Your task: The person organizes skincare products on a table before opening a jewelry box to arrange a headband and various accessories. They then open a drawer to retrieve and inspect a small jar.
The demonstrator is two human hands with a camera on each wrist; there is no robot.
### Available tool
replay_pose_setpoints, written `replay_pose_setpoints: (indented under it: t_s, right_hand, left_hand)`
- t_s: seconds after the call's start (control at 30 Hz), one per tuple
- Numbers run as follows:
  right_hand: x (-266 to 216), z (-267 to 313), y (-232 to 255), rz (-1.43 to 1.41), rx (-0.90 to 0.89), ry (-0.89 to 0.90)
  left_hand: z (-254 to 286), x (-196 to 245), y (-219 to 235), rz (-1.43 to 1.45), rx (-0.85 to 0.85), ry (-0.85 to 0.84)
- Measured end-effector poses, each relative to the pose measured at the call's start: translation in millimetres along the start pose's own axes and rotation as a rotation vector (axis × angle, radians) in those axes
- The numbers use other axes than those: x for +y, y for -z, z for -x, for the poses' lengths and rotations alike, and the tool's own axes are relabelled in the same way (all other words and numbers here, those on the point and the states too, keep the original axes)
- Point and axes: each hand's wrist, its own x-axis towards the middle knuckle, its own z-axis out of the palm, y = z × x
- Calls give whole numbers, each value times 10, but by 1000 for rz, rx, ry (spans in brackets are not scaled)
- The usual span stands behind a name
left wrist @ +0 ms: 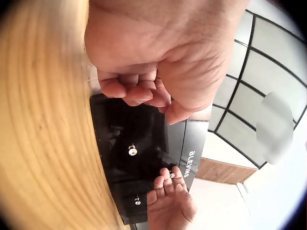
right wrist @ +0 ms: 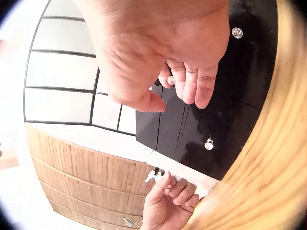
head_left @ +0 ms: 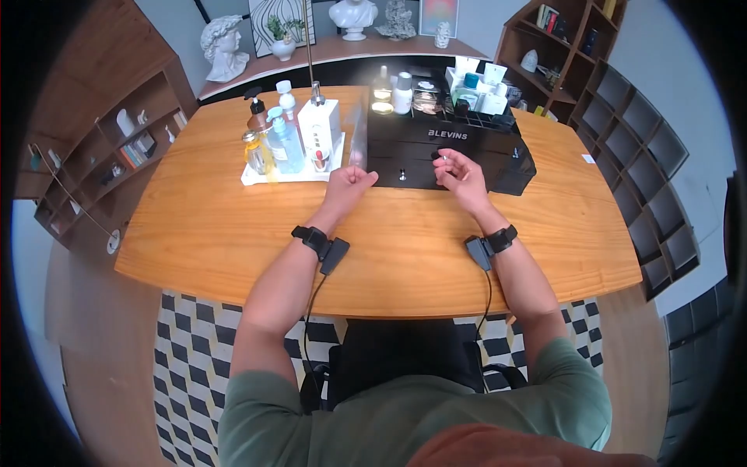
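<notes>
A glossy black drawer organizer (head_left: 424, 148) marked BLEVINS stands on the wooden table, its front toward me. My right hand (head_left: 465, 180) is at its front, with fingers loosely bent around the upper drawer's clear knob (right wrist: 171, 80); the thumb stands apart from the knob. Lower on the front are two more clear knobs, one at the left (right wrist: 208, 143) and one at the right (right wrist: 237, 32). By the organizer's left front corner is my left hand (head_left: 347, 191), its fingers loosely curled and holding nothing.
Left of the organizer, a white tray (head_left: 292, 177) carries pump bottles, a white box (head_left: 319, 124) and a lipstick (head_left: 320, 160). Bottles and tubes, including a white bottle (head_left: 402, 95), stand on top of the organizer. Busts and a plant (head_left: 283, 39) line the shelf behind.
</notes>
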Motion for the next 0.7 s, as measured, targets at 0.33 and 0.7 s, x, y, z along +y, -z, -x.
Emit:
replay_pose_setpoints:
  t_s: [0.33,0.7]
  right_hand:
    - [-227,394,-168,355,222,190]
    - [-1001,430,296,912,497,723]
  left_hand:
    - [19,36,-8,30,-35,-58]
    - [121,239,-9,402,-87,134]
